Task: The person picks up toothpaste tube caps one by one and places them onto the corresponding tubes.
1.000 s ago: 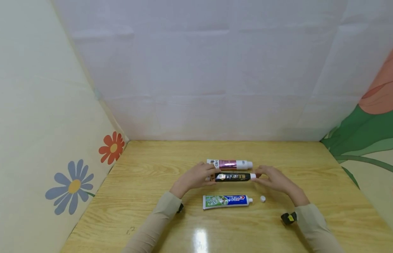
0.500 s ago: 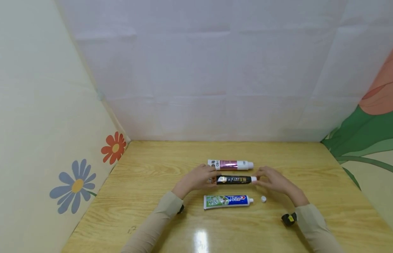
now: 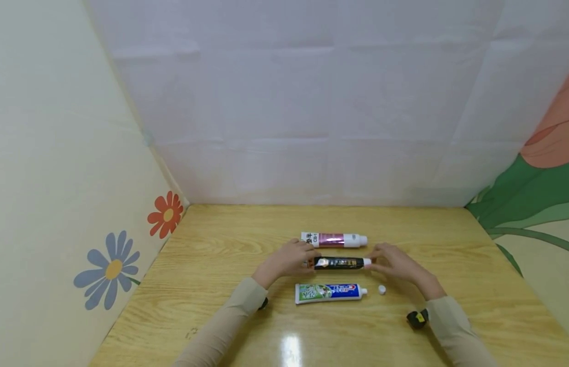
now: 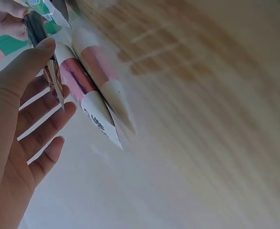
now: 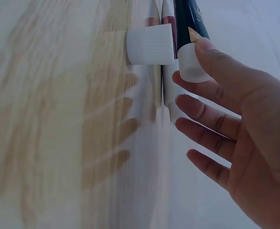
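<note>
A black toothpaste tube lies crosswise between both hands. My left hand pinches its flat end between thumb and fingers, the other fingers loosely spread. At the opposite end, the thumb and forefinger of my right hand pinch the white cap. Both wrist views show the tube held slightly off the table. Behind it rests a pink-and-white toothpaste tube with its cap on. In front lies a green-and-blue toothpaste tube, its nozzle bare, with a loose white cap to its right.
The wood-grain table is glossy and reflects the things on it. A white sheet stands along its back edge. Flower-printed panels rise at the left and right sides. A black wrist strap piece hangs under the right sleeve.
Both hands have brought the black toothpaste tube slightly toward the front, away from the pink-and-white one. Their grip looks the same, and the other tubes and the loose cap have stayed put.
</note>
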Demonstrator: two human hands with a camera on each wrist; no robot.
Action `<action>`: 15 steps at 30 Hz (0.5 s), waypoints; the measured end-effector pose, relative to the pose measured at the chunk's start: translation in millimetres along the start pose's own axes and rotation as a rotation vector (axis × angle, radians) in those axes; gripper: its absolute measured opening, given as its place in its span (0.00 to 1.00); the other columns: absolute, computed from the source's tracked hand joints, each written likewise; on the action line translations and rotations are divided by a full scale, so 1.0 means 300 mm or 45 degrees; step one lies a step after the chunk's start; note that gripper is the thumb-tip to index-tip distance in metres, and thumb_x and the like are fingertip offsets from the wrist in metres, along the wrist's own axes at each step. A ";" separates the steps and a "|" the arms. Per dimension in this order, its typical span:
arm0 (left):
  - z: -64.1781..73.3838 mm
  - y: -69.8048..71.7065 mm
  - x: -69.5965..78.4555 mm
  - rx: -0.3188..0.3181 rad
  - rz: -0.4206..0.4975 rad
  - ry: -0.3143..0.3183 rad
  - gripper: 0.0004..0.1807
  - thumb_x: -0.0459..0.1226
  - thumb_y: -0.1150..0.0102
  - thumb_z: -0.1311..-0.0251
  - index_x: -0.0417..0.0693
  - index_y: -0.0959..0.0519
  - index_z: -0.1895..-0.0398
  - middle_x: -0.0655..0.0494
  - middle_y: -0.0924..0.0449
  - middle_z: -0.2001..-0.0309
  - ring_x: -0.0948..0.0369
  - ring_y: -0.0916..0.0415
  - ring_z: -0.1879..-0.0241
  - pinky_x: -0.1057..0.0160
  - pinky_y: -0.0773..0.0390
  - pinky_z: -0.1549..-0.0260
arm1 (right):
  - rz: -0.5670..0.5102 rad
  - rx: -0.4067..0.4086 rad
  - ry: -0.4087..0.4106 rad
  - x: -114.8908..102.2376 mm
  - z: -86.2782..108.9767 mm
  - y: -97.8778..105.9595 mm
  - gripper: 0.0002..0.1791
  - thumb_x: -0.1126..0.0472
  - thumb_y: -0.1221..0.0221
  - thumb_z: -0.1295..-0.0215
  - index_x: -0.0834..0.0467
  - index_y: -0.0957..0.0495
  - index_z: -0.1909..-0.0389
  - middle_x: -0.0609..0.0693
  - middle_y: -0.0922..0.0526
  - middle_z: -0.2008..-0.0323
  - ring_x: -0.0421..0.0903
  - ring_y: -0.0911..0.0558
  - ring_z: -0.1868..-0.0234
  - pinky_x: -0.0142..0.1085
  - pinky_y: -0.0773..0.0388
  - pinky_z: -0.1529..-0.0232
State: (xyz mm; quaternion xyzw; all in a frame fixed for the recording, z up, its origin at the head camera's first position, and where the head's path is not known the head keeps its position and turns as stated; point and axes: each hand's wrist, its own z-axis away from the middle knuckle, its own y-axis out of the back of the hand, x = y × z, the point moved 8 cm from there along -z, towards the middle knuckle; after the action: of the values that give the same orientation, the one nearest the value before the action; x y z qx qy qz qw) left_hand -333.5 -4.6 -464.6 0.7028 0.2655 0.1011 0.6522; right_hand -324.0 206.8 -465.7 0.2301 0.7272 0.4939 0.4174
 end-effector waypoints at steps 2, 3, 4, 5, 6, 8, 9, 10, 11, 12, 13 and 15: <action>-0.004 -0.007 0.000 -0.016 -0.014 0.004 0.28 0.56 0.43 0.45 0.57 0.26 0.43 0.61 0.22 0.48 0.63 0.26 0.49 0.57 0.30 0.43 | 0.003 0.002 0.007 0.001 0.000 0.000 0.16 0.46 0.40 0.42 0.52 0.17 0.61 0.43 0.23 0.65 0.43 0.25 0.62 0.42 0.26 0.58; -0.005 -0.011 -0.001 -0.027 -0.019 0.007 0.28 0.57 0.43 0.45 0.57 0.27 0.43 0.61 0.23 0.48 0.63 0.26 0.48 0.57 0.31 0.43 | 0.007 -0.001 0.005 0.002 0.000 -0.001 0.16 0.46 0.40 0.42 0.52 0.17 0.61 0.43 0.23 0.65 0.43 0.25 0.62 0.42 0.26 0.58; -0.007 -0.016 -0.001 -0.039 -0.019 0.009 0.28 0.57 0.44 0.44 0.57 0.27 0.42 0.61 0.23 0.47 0.62 0.27 0.47 0.56 0.31 0.42 | 0.011 -0.003 0.007 0.004 0.001 -0.002 0.16 0.45 0.40 0.42 0.52 0.17 0.61 0.44 0.23 0.65 0.43 0.25 0.62 0.42 0.26 0.59; -0.009 -0.020 -0.002 -0.049 -0.014 0.013 0.28 0.57 0.44 0.44 0.57 0.27 0.42 0.60 0.23 0.46 0.62 0.27 0.47 0.55 0.32 0.42 | 0.001 -0.008 -0.001 0.007 0.001 -0.003 0.16 0.45 0.40 0.42 0.52 0.17 0.62 0.44 0.23 0.66 0.43 0.25 0.63 0.42 0.26 0.59; -0.011 -0.025 -0.002 -0.062 -0.008 0.016 0.28 0.57 0.45 0.44 0.57 0.28 0.42 0.60 0.24 0.45 0.61 0.27 0.46 0.54 0.32 0.41 | -0.011 -0.016 -0.017 0.011 0.002 -0.005 0.16 0.45 0.40 0.42 0.52 0.17 0.62 0.44 0.23 0.66 0.43 0.26 0.63 0.42 0.26 0.59; -0.013 -0.032 -0.003 -0.083 0.005 0.025 0.29 0.57 0.45 0.44 0.57 0.28 0.41 0.59 0.24 0.45 0.61 0.28 0.45 0.53 0.33 0.41 | -0.026 -0.032 -0.041 0.019 0.001 -0.011 0.16 0.44 0.41 0.42 0.51 0.17 0.62 0.44 0.24 0.66 0.42 0.26 0.63 0.41 0.27 0.59; -0.015 -0.035 -0.002 -0.093 0.007 0.028 0.29 0.57 0.45 0.44 0.57 0.28 0.41 0.59 0.25 0.44 0.60 0.28 0.45 0.53 0.33 0.41 | -0.032 -0.039 -0.052 0.023 0.001 -0.013 0.16 0.44 0.41 0.42 0.51 0.17 0.62 0.43 0.24 0.66 0.41 0.27 0.63 0.40 0.27 0.59; -0.016 -0.038 -0.001 -0.106 0.012 0.032 0.29 0.57 0.45 0.43 0.57 0.28 0.41 0.59 0.25 0.44 0.60 0.29 0.44 0.53 0.33 0.41 | -0.036 -0.046 -0.058 0.026 0.001 -0.016 0.16 0.43 0.41 0.42 0.51 0.17 0.62 0.43 0.25 0.66 0.41 0.27 0.63 0.39 0.28 0.60; -0.018 -0.040 0.000 -0.118 0.015 0.034 0.29 0.57 0.45 0.43 0.57 0.28 0.41 0.59 0.25 0.44 0.60 0.29 0.44 0.53 0.33 0.40 | -0.038 -0.052 -0.068 0.030 0.001 -0.018 0.16 0.43 0.41 0.42 0.50 0.17 0.62 0.42 0.25 0.67 0.40 0.28 0.64 0.38 0.29 0.60; -0.019 -0.042 0.001 -0.128 0.016 0.036 0.28 0.57 0.46 0.43 0.57 0.28 0.41 0.59 0.25 0.44 0.60 0.29 0.44 0.53 0.34 0.40 | -0.034 -0.056 -0.067 0.032 0.001 -0.020 0.16 0.43 0.41 0.42 0.50 0.17 0.62 0.41 0.26 0.67 0.39 0.28 0.65 0.36 0.29 0.61; -0.020 -0.043 0.003 -0.137 0.021 0.038 0.28 0.57 0.46 0.43 0.57 0.28 0.41 0.59 0.25 0.44 0.60 0.29 0.44 0.53 0.34 0.40 | -0.027 -0.059 -0.063 0.033 0.001 -0.023 0.16 0.44 0.41 0.41 0.50 0.17 0.62 0.41 0.26 0.68 0.38 0.29 0.66 0.35 0.30 0.63; -0.022 -0.046 0.006 -0.159 0.025 0.038 0.28 0.56 0.46 0.43 0.56 0.28 0.41 0.59 0.25 0.44 0.60 0.29 0.43 0.52 0.35 0.39 | -0.016 -0.063 -0.059 0.035 0.000 -0.027 0.16 0.44 0.41 0.41 0.49 0.17 0.61 0.39 0.27 0.69 0.37 0.30 0.67 0.33 0.31 0.64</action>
State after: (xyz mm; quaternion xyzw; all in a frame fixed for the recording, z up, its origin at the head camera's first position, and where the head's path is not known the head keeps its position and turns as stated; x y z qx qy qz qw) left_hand -338.5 2.2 -477.6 0.6618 0.2614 0.1342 0.6897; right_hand -329.0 211.3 -477.1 0.2263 0.7064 0.5037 0.4428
